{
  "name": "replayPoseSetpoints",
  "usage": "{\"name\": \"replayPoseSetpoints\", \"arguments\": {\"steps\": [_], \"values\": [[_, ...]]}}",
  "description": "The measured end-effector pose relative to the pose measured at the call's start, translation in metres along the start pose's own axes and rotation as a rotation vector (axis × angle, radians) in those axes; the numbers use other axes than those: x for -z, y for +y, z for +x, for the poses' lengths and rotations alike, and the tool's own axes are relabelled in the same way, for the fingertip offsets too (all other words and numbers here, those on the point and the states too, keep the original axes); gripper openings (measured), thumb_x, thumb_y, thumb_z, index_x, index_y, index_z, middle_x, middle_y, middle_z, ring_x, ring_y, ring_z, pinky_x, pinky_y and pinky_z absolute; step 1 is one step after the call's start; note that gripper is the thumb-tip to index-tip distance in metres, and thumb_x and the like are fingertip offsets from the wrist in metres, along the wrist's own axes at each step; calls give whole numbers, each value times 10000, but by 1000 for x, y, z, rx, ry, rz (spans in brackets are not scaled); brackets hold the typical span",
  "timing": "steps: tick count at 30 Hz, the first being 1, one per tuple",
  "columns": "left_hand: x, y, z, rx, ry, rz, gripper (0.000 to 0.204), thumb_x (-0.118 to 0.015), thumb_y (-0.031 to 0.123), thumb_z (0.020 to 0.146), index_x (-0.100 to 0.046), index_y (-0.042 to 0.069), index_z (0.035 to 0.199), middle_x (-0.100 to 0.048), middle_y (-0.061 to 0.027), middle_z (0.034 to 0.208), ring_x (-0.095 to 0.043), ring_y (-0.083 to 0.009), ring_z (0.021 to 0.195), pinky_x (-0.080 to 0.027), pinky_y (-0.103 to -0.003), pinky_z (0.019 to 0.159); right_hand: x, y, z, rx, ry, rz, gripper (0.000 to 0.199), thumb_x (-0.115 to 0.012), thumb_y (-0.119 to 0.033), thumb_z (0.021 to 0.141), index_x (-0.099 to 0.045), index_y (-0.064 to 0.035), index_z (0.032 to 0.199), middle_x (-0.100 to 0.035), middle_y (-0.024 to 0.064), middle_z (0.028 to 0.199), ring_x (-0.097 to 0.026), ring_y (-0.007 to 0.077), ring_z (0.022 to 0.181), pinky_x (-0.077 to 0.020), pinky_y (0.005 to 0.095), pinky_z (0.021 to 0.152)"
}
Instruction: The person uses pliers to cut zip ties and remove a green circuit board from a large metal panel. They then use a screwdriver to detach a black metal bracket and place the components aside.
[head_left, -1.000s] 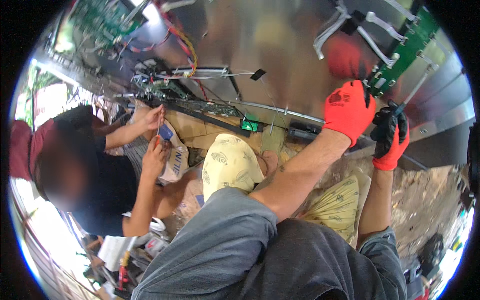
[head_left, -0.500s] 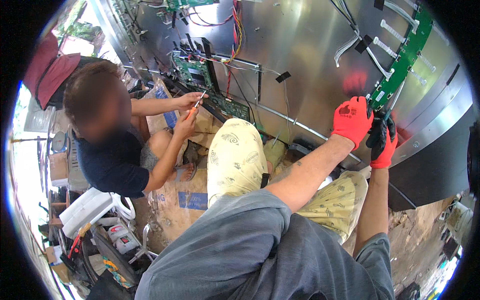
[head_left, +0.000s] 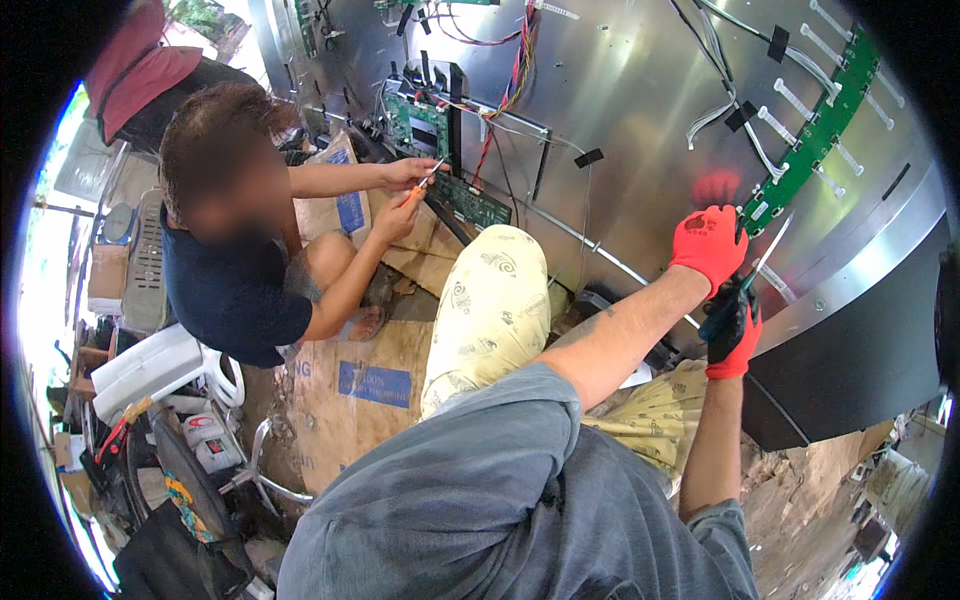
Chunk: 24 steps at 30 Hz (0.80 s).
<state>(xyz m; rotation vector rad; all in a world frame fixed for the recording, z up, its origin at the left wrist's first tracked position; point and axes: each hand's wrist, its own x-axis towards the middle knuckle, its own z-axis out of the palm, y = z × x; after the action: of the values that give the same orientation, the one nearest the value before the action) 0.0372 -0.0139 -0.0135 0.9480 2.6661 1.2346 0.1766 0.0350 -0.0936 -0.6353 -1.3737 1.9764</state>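
While the right hand (head_left: 733,330), in a red-and-black glove, is clenched around a screwdriver (head_left: 752,280) with its tip at the lower end of the green board (head_left: 812,135), the left hand (head_left: 708,245) rests beside it on the metal panel (head_left: 620,110), fingers curled and holding nothing visible. The board lies flat on the panel's upper right, with white cables (head_left: 735,115) just beside it. In my judgement, a slipping tip could gouge the board or snag those cables; the co-worker (head_left: 240,260) works well apart.
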Motion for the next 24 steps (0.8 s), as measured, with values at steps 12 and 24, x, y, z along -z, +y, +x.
{"name": "replayPoseSetpoints", "arguments": {"steps": [12,24], "values": [[-29,1,5,-31,58,230,149,-571,192,825,-593,80,921,-646,-120,883,-653,-279,827,-510,-388,710,8,121,-90,-581,-230,-40,478,-624,-140,890,-475,-4,1323,-611,83,1185,-597,213,1030,-474,351,904],[-18,-2,0,-106,109,194,131,-547,140,824,-599,95,936,-646,-96,883,-658,-252,826,-506,-360,699,-212,170,-47,-423,-1008,-384,532,-620,-202,860,-461,-95,1356,-624,85,1037,-601,204,843,-499,361,724]]}}
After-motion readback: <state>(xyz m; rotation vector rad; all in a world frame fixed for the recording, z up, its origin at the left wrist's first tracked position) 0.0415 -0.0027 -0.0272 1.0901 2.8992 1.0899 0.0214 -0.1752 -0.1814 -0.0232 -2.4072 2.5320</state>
